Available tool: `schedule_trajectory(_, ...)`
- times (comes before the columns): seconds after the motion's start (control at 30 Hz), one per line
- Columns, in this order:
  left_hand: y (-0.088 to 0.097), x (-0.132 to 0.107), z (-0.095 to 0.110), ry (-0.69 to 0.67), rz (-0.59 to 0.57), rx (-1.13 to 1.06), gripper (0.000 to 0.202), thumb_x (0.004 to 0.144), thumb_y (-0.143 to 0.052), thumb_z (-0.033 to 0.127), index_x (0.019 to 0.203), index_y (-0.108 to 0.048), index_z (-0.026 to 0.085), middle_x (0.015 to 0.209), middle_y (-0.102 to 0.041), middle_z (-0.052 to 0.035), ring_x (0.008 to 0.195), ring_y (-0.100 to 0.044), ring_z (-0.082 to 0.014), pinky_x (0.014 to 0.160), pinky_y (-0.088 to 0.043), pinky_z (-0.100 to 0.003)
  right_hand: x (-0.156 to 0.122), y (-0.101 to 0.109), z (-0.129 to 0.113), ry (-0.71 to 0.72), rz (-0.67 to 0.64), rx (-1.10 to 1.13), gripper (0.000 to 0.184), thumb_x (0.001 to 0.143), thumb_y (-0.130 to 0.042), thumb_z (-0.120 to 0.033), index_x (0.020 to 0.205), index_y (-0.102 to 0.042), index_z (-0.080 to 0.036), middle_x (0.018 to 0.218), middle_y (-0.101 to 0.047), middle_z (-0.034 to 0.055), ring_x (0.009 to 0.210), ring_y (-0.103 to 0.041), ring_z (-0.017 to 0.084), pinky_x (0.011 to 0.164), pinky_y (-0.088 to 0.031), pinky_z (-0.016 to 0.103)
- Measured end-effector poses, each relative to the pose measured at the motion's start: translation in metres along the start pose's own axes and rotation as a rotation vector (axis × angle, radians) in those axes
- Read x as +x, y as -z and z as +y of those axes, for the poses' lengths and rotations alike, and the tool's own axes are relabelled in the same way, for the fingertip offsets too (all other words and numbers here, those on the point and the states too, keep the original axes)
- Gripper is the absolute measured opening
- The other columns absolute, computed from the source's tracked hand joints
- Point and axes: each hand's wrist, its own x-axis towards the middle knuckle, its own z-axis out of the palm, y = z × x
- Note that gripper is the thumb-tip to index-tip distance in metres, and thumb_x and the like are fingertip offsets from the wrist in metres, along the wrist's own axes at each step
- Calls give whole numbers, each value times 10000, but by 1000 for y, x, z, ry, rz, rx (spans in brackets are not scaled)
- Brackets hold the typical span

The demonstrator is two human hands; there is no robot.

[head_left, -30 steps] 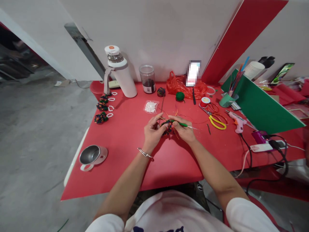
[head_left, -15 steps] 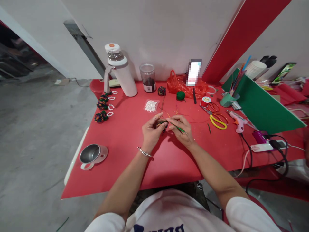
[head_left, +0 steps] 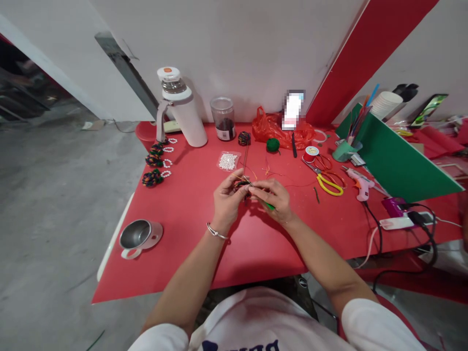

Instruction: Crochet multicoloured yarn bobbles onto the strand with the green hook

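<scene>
My left hand pinches a small dark multicoloured crochet piece, partly covered by the fingers. In my right hand is a crochet hook with a green handle, its tip meeting the piece by my left fingertips. Both hands are closed and their fingertips touch or nearly touch. Yarn strands run from the piece up to a dark multicoloured yarn ball. Beyond the hands lie a packet of white beads and a green yarn ball.
Finished-looking yarn pieces with bead loops line the left edge, near a steel-lined mug. A white flask and a clear jar stand behind. Yellow-handled scissors, a thread spool and a glue gun lie right.
My right hand has shifted slightly left, and its fingers now cover more of the hook's green handle. My left hand stays nearly in place with the crochet piece.
</scene>
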Motion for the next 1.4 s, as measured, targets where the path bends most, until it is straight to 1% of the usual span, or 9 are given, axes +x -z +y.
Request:
schedule_trajectory(0.1, 1, 0, 3, 82, -37, -83, 467, 603, -930, 226, 1048, -791, 241, 823, -718, 2, 609, -617, -74, 570, -526, -201, -2, 1, 1, 85, 7, -78, 401, 930, -691, -183, 1281, -687, -378, 1144, -766, 37, 999, -712, 169, 784, -598, 306)
schedule_trajectory(0.3, 4, 1, 5, 189, -37, -120, 489, 584, -945, 224, 1047, -788, 237, 907, -775, -44, 705, -682, -113, 568, -537, -187, -3, 6, 2, 90, -137, -98, 372, 953, -660, -182, 1233, -709, -421, 1169, -765, 13, 1025, -707, 177, 874, -617, 343)
schedule_trajectory(0.47, 4, 2, 2, 179, -63, -90, 502, 595, -943, 239, 1073, -790, 241, 815, -757, -15, 537, -592, -63, 479, -475, -172, -2, 5, 1, 156, -48, -123, 405, 910, -717, -178, 1251, -707, -396, 1196, -760, 36, 1031, -694, 193, 842, -612, 343)
schedule_trajectory(0.67, -1, -1, 0, 40, -42, 47, 451, 599, -930, 213, 1032, -803, 222, 756, -727, 9, 579, -602, -69, 557, -509, -194, 3, 1, 1, -145, 17, 74, 178, 961, -661, -295, 1088, -779, -336, 1068, -792, 47, 953, -709, 188, 840, -586, 393)
schedule_trajectory(0.83, -2, -1, -2, -19, 10, 54, 469, 592, -917, 184, 1045, -802, 226, 821, -744, 0, 722, -670, -93, 710, -561, -223, 7, -7, 0, -407, 106, 379, 161, 928, -697, -381, 1030, -799, -311, 1012, -804, 30, 951, -735, 183, 910, -594, 377)
schedule_trajectory(1.07, -3, -2, -4, 8, 13, 57, 482, 582, -917, 170, 1046, -799, 223, 839, -730, 5, 700, -650, -90, 701, -564, -238, 3, -16, 0, -740, 213, 564, 220, 765, -836, -405, 922, -788, -258, 898, -787, 5, 797, -735, 150, 776, -623, 295)
schedule_trajectory(1.17, -2, -3, -3, 64, -1, 17, 488, 606, -910, 185, 1078, -791, 223, 841, -722, 4, 646, -620, -74, 618, -525, -212, 3, -15, 0, -729, 187, 549, 193, 772, -831, -377, 904, -776, -247, 882, -777, 4, 777, -725, 146, 768, -620, 298)
schedule_trajectory(1.3, -2, -2, -3, 125, -15, -60, 412, 680, -892, 259, 1074, -788, 198, 758, -666, 16, 506, -505, -30, 463, -391, -177, 5, -12, -5, -556, 134, 407, 80, 840, -779, -296, 913, -781, -263, 904, -773, 10, 850, -717, 151, 823, -600, 308)
schedule_trajectory(1.4, -2, -1, -3, 145, -14, -93, 428, 646, -915, 231, 1052, -785, 194, 749, -665, 17, 510, -525, -34, 479, -409, -179, 6, -13, -9, -502, 108, 377, 54, 861, -757, -285, 904, -779, -260, 901, -776, 15, 837, -720, 152, 812, -603, 307)
